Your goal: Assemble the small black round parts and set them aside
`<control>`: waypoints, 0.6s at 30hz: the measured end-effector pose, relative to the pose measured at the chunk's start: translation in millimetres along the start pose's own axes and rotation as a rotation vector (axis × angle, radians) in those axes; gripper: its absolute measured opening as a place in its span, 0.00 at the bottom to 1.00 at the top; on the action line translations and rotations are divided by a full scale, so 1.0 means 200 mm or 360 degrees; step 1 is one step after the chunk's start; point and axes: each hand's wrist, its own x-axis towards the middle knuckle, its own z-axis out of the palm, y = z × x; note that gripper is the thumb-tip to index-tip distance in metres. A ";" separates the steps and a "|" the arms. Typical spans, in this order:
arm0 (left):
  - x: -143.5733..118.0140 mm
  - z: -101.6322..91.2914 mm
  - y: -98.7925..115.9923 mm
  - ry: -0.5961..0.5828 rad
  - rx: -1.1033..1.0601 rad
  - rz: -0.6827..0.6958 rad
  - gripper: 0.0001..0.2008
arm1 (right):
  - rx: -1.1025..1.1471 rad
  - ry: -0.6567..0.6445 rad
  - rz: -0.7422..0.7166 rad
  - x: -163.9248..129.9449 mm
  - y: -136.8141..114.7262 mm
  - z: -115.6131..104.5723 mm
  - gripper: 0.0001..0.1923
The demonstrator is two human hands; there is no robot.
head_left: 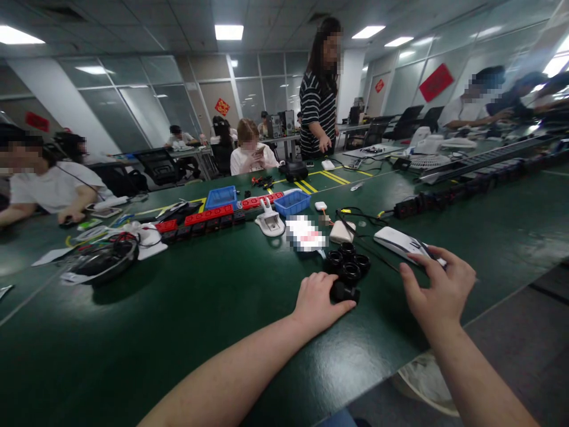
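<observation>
this looked like a shared electronics workshop in an office-like room: along the long green table (200, 320) ran a row of red-and-black power sockets (208, 217), and on it lay blue trays (291, 204) and wired parts (111, 261). people (317, 101) sat and stood around the table. beyond it were black office chairs (157, 167), computer towers (288, 123) and glass partitions (162, 80); above it, flat light panels (229, 32) glowed.

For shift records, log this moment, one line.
left hand: holding black cylindrical part; right hand: open, near elongated white device; surface: green table
</observation>
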 end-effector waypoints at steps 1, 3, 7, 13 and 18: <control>0.00 0.00 0.00 0.0018 -0.0003 0.0002 0.24 | 0.0002 0.0002 -0.0019 -0.02 -0.03 -0.02 0.14; -0.02 0.00 0.00 0.0044 -0.0005 0.0018 0.22 | 0.0043 0.0049 -0.0029 -0.06 -0.09 -0.06 0.12; -0.03 -0.01 0.01 0.0044 0.0057 0.0134 0.22 | 0.0307 -0.0021 -0.0033 -0.15 -0.17 -0.14 0.09; -0.02 -0.07 0.10 -0.0128 0.0340 0.0396 0.22 | 0.0532 -0.0907 0.0024 -0.26 -0.24 -0.13 0.15; -0.04 -0.07 0.15 -0.0248 0.0373 0.0447 0.27 | 0.0603 -0.1177 0.0114 -0.26 -0.22 -0.11 0.20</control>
